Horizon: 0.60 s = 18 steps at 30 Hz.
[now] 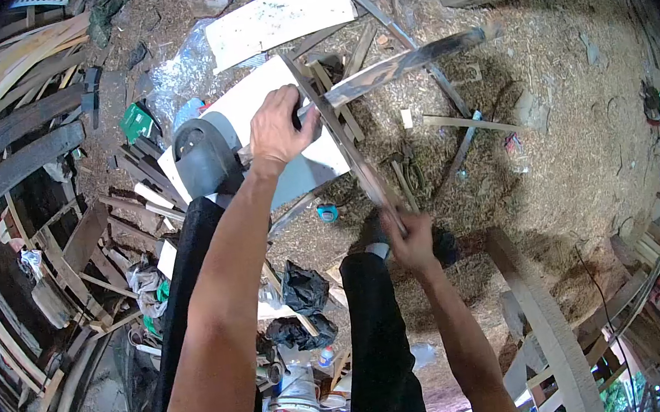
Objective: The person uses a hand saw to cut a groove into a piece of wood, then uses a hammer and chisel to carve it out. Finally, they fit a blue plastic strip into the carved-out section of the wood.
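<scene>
My left hand (279, 126) presses down with its fingers closed round the near end of a wooden strip (403, 63), which juts out to the right over the ground. My right hand (413, 239) grips the near end of a long, narrow saw (353, 154). The saw lies crosswise over the strip just beside my left fingers, and its lower part is smeared by motion. Beneath the strip is a white board (271, 82). My dark shoe (204, 159) rests on this board, close to my left hand.
Sawdust covers the ground (561, 163). A teal tape measure (327, 213) lies between my legs. Another white panel (284, 17) is farther forward. Curved timbers (23, 151) are stacked at left, and a thick beam (546, 320) stands at lower right. Black plastic bags (305, 286) lie nearby.
</scene>
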Motion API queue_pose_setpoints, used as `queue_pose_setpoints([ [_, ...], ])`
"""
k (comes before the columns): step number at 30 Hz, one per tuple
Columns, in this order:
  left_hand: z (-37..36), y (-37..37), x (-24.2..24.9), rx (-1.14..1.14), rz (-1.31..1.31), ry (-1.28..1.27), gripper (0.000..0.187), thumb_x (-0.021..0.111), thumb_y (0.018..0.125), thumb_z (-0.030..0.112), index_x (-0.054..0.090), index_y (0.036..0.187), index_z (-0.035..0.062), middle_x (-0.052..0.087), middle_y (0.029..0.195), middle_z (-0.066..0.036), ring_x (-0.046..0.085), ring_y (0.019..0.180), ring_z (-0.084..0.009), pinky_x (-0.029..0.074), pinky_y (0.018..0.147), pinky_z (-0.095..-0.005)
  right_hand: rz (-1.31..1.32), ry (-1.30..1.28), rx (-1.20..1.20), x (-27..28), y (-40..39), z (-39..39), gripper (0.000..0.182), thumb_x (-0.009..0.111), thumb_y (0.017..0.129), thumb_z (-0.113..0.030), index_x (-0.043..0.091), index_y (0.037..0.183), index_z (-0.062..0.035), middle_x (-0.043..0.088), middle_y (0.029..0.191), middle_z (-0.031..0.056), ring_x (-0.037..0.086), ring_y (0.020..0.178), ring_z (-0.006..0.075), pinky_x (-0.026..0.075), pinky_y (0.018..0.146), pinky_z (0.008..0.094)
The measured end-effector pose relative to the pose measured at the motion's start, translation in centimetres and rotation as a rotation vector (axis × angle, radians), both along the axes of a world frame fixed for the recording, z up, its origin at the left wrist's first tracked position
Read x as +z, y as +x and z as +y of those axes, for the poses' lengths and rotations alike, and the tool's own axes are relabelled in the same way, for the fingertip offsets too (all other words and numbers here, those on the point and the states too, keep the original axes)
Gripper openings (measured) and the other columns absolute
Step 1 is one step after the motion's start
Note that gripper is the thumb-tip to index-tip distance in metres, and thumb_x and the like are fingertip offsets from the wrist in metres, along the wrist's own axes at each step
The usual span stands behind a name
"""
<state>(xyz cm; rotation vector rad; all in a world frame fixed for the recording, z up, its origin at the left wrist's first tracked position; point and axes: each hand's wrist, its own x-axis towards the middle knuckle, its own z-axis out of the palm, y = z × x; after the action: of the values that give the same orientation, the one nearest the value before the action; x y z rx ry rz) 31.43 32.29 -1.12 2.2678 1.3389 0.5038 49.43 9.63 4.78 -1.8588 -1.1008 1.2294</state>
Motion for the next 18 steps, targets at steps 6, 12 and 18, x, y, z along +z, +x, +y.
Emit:
queue_pose_setpoints([
  [6, 0.0, 0.0, -0.2, -0.008, 0.043, -0.002, 0.027, 0.065, 0.08, 0.028, 0.054, 0.087, 0.0033, 0.058, 0.081, -0.013, 0.058, 0.081, -0.033, 0.048, 0.069, -0.0428, -0.051, 0.005, 0.016, -1.0, 0.0, -0.5, 0.039, 0.065, 0.09, -0.028, 0.061, 0.066, 0.0026, 0.053, 0.051, 0.0128, 0.056, 0.045, 0.0224, 0.042, 0.047, 0.0352],
  [12, -0.4, -0.1, -0.4, -0.021, 0.001, 0.001, 0.029, 0.064, 0.08, 0.029, 0.054, 0.086, 0.0035, 0.057, 0.08, -0.013, 0.057, 0.081, -0.0334, 0.048, 0.069, -0.043, 0.109, -0.013, -0.047, -1.6, -2.4, 7.0, 0.043, 0.066, 0.09, -0.032, 0.061, 0.067, 0.0032, 0.052, 0.051, 0.0137, 0.055, 0.045, 0.0219, 0.041, 0.046, 0.0351],
  [18, -0.1, 0.1, -0.1, 0.0, 0.015, -0.004, 0.029, 0.064, 0.081, 0.031, 0.053, 0.085, 0.0038, 0.057, 0.08, -0.013, 0.057, 0.08, -0.0338, 0.048, 0.069, -0.0429, 0.023, -0.003, 0.002, 0.1, 0.0, -1.7, 0.029, 0.069, 0.087, -0.021, 0.065, 0.067, 0.0003, 0.054, 0.052, 0.0146, 0.057, 0.046, 0.0269, 0.042, 0.047, 0.0372],
])
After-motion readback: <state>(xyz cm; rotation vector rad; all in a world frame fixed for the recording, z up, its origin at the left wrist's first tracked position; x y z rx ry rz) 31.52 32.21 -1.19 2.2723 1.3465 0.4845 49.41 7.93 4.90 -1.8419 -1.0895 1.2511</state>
